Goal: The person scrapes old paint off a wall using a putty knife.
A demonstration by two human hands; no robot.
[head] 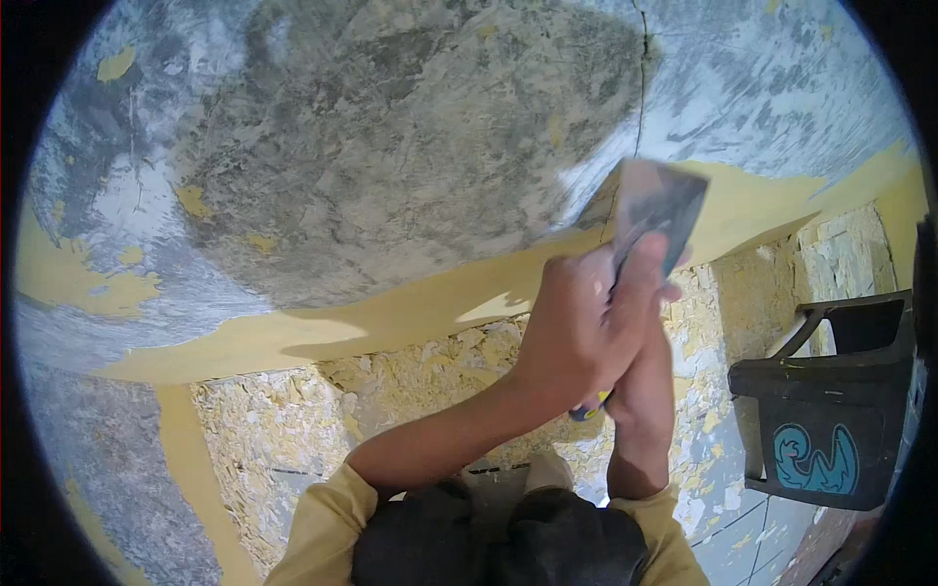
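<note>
A wide-bladed scraper (663,194) is held in front of a wall (410,146), its metal blade slightly blurred and pointing up. Both hands are around its handle. My left hand (579,315) wraps the handle, whose dark and yellow end shows below the fingers. Behind it, my right hand (645,359) also grips the tool and is partly hidden. The wall shows bare grey patches above a band of yellow paint (440,282). A thin crack runs down the wall just above the blade.
Yellow and white paint flakes (454,381) cover the tiled floor along the wall's foot. A dark plastic chair or stool (813,410) with a blue design lies at the right. Below, two dark-clad knees are near the forearms.
</note>
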